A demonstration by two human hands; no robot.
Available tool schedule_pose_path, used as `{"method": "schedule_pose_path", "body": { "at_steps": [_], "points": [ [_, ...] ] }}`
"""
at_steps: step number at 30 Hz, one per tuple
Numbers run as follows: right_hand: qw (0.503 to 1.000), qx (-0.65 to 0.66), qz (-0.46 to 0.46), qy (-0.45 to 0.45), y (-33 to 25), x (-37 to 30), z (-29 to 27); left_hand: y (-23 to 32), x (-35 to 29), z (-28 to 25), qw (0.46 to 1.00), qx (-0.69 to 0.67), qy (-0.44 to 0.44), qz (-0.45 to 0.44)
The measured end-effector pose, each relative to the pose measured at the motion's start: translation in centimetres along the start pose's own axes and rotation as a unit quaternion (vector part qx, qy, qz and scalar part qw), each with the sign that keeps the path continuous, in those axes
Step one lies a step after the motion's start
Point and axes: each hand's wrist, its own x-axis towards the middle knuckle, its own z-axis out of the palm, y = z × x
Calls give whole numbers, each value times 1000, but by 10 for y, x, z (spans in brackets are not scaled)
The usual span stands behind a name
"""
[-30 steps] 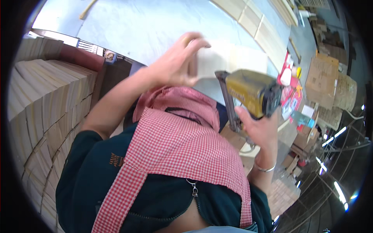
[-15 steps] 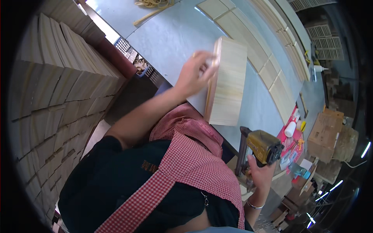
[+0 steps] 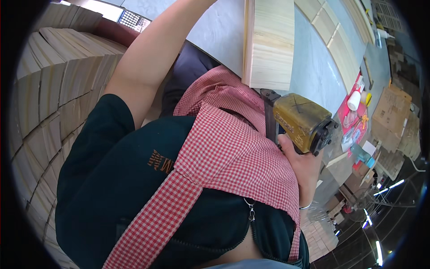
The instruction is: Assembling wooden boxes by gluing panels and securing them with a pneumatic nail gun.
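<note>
My right hand (image 3: 301, 163) is wrapped round the handle of a yellow-brown nail gun (image 3: 301, 117), scuffed and black-capped. The gun's dark nose end sits close by the near end of a pale wooden box-like piece (image 3: 272, 49) on the table; I cannot tell whether they touch. That piece stands on the grey-blue tabletop, its narrow edge facing left and its far end cut off by the top of the picture. My left forearm (image 3: 152, 58) stretches up past the top edge, so the left hand itself is out of sight.
Tall stacks of wooden boards (image 3: 40, 107) fill the left side. Flat wooden panels (image 3: 338, 49) lie along the table's far right. A white bottle (image 3: 354, 101) stands on a pink sheet with small items, and cardboard boxes (image 3: 390, 112) are at the right. A basket (image 3: 130, 19) shows at upper left.
My left hand has gone from beside the wooden piece to beyond the top edge. The nail gun, still in my right hand, is now nearer the piece's end. The whole view has shifted.
</note>
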Motion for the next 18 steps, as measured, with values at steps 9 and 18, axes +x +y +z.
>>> {"method": "schedule_pose_path", "body": {
  "at_steps": [9, 18],
  "points": [
    [998, 3, 35, 44, -1, -8, 15, -11, 7, 4, 999, 32, -12, 40],
    [1000, 0, 30, 3, -7, -1, -2, -12, 4, 10, 999, 17, 16, 41]
  ]
}}
